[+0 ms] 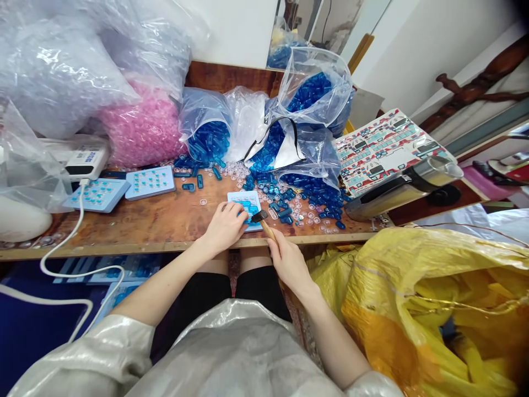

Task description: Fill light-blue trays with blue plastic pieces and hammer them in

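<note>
A light blue tray (232,197) lies near the table's front edge with bright blue pieces on it. My left hand (226,225) rests over its left part, fingers bent down onto the pieces; whether they pinch one is hidden. My right hand (285,253) is closed around the wooden handle of a small hammer (269,230), whose dark head is over the tray's right side, close to my left fingertips. Loose dark blue pieces (285,212) and clear round pieces are scattered to the right of the tray.
Bags of blue pieces (210,140) and a bag of pink pieces (140,129) line the back. Two filled trays (151,190) lie left, near a white cable (61,248). A metal-and-clear cylinder (397,190) and patterned box (384,143) stand right; a yellow sack (380,275) is below.
</note>
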Action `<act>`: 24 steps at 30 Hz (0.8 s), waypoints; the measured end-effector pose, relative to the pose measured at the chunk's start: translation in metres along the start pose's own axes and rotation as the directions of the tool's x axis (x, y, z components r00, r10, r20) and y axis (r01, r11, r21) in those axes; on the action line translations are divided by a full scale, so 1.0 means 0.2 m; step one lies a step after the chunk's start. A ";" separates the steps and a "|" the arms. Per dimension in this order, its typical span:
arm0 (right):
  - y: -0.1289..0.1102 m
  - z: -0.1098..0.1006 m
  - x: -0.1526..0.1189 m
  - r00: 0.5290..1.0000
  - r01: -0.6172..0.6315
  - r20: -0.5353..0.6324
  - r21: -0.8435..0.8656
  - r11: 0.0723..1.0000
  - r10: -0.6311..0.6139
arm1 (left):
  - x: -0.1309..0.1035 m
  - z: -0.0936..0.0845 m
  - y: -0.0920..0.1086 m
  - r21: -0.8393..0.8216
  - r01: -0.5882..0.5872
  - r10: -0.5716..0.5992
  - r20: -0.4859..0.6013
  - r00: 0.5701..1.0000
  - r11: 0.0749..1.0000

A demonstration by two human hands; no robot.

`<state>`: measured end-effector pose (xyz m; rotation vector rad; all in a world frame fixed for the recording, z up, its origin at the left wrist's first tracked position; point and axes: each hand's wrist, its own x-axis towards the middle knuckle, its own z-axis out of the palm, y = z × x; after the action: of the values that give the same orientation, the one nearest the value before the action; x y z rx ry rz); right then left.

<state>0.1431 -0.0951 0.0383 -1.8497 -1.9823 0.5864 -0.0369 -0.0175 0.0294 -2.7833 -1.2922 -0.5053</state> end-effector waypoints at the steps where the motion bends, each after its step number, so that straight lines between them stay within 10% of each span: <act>1: 0.00 0.00 0.00 1.000 -0.004 0.006 -0.005 1.000 0.004 | 0.00 0.00 0.00 -0.012 0.004 -0.004 0.001 1.000 1.000; 24: 0.03 -0.04 0.03 0.999 -0.006 0.045 0.052 0.999 0.003 | -0.01 0.04 -0.01 -0.202 0.138 -0.139 0.012 0.990 0.969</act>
<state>0.1510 -0.0891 0.0418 -1.8254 -1.9723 0.6805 -0.0365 -0.0160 0.0215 -2.8625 -1.5241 -0.6847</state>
